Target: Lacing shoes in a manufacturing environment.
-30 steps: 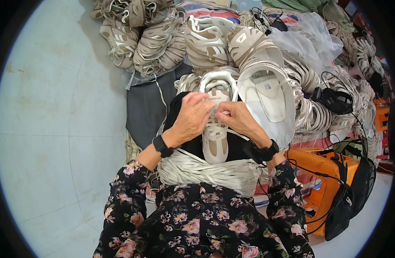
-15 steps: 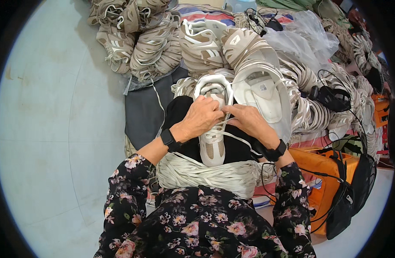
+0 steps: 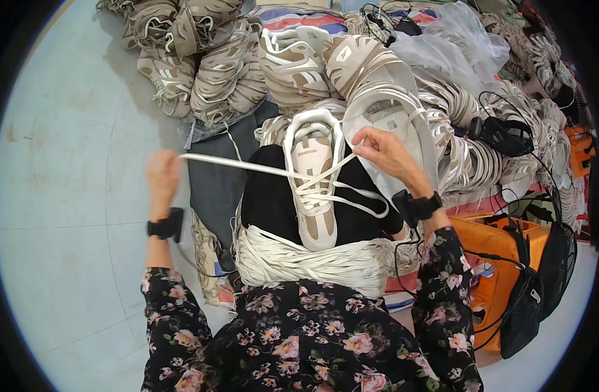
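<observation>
A beige-and-white shoe upper point(image 3: 317, 225) rests on my black-clad lap, toe toward me, partly laced. Well out to the left, my left hand point(image 3: 163, 175), smeared by motion, is closed on one stretch of the white shoelace point(image 3: 234, 163), drawn straight from the eyelets. My right hand point(image 3: 387, 153) pinches another length of lace just right of the shoe's opening. A loose lace loop curves from the eyelets toward my right knee. Across my lap, nearest my body, lies a thick bundle of white laces point(image 3: 306, 261).
Nested stacks of shoe uppers point(image 3: 293, 72) stand just beyond my lap, with more piles point(image 3: 224, 78) at the far left. A clear plastic bag point(image 3: 456, 46) lies behind. On the right are an orange plastic stool point(image 3: 482, 235), a black mesh bag point(image 3: 534, 287) and dark cables.
My left hand has swung from the shoe far out to the left, pulling a lace straight. My right hand has moved slightly up and right with its lace, uncovering the tongue.
</observation>
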The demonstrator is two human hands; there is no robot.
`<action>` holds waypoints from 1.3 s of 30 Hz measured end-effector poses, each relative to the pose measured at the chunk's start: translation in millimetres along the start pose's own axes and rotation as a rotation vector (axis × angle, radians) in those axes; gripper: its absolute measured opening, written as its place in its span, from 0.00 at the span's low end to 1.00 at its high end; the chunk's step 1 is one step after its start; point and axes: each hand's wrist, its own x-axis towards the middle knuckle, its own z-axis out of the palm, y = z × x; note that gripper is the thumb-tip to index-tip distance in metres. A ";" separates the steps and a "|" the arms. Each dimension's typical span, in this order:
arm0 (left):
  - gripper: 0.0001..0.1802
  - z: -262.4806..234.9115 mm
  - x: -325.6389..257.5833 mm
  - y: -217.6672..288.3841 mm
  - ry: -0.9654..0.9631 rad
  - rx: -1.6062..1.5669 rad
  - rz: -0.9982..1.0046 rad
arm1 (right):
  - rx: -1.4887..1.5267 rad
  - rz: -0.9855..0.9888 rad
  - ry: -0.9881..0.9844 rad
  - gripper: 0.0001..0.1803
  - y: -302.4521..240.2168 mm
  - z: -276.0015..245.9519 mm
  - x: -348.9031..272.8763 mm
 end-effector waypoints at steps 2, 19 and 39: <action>0.04 -23.3 -35.1 -58.6 -0.012 0.145 -0.180 | 0.044 -0.008 0.058 0.10 10.2 7.7 2.1; 0.10 66.6 -6.8 159.4 -0.498 -0.947 -0.131 | -0.739 -0.542 0.096 0.11 -43.5 71.9 -57.7; 0.08 47.7 -5.1 155.0 -0.559 -1.466 -0.679 | -0.584 -0.167 0.232 0.08 -67.2 23.5 -78.0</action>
